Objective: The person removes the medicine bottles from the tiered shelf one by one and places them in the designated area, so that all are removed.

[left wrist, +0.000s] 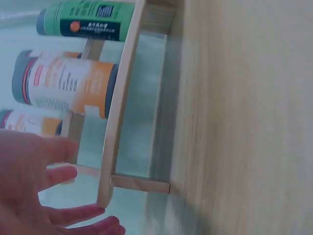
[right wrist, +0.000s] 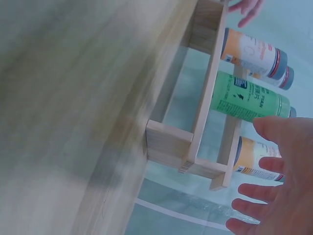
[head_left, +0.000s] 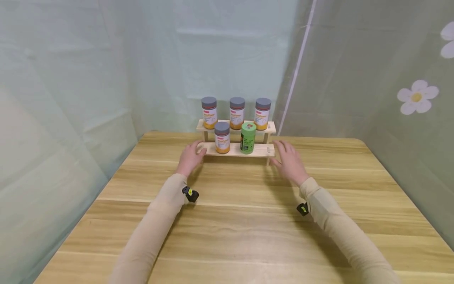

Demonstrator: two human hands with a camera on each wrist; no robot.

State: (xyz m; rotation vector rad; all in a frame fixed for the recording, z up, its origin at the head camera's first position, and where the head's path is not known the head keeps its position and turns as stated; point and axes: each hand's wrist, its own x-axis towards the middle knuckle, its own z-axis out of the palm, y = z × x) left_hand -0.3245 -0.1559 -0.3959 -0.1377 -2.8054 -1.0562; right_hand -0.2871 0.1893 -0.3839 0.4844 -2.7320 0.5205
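A two-tier wooden rack (head_left: 260,150) stands on the table. Three grey-capped jars with white and orange labels, one of them the middle jar (head_left: 237,113), line its upper tier. On the lower tier, a matching jar (head_left: 222,138) sits left of a green bottle (head_left: 248,139). My left hand (head_left: 189,158) is at the rack's left end, fingers spread; whether a fingertip touches the wood I cannot tell. At the right end is my right hand (head_left: 290,162), its fingers apart and loosely bent. In the right wrist view that hand (right wrist: 288,171) holds nothing.
The wood-grain table (head_left: 234,228) extends in front of the rack and to both sides. Behind it hangs a pale curtain (head_left: 227,51), with a printed flower (head_left: 417,97) at the right. Small black cameras are strapped to both wrists.
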